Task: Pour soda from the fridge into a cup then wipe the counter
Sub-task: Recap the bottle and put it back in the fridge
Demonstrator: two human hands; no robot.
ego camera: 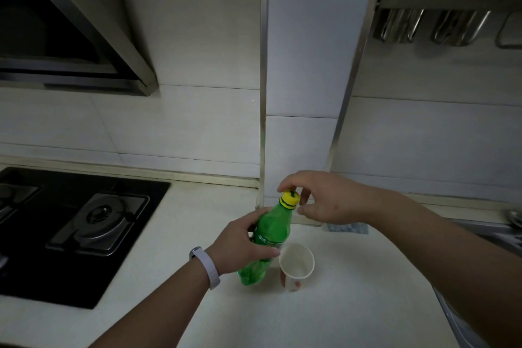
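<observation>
Bottle (268,237): on counter (353,305), long axis leaning to 1 o'clock. Left hand (240,243) wraps its body; right hand (324,198) pinches cap (289,198). Cup (296,265) upright, just beside at 3 o'clock, mouth unobstructed.

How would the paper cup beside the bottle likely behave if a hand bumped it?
The cup looks empty and thin-walled, so it is probably very light and apt to tip or slide at a light bump. It stands upright on the smooth counter, right beside the bottle that the left hand holds, so a knock seems plausible.
</observation>
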